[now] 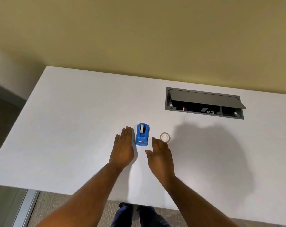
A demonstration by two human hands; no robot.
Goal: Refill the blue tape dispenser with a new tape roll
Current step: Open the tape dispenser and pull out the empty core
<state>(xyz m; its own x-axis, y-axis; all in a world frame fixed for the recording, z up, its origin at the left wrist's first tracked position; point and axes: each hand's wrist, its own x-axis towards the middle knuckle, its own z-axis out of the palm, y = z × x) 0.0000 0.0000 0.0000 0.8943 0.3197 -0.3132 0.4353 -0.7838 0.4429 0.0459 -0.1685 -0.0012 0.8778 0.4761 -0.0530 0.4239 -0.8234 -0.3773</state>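
A small blue tape dispenser (142, 134) stands on the white table (65, 128), its cutter end toward me and a pale roll seated in its top. A loose clear tape roll (165, 137) lies flat a short way to its right. My left hand (123, 148) is stretched out flat just left of the dispenser, fingers together, holding nothing. My right hand (160, 157) hovers with palm down, nearer to me between the dispenser and the loose roll, thumb spread, also empty. Neither hand touches the dispenser.
A grey recessed cable box (204, 103) with its lid tilted up sits in the table at the back right. The table's near edge runs just above my legs and shoes (135, 213). A beige wall stands behind the table.
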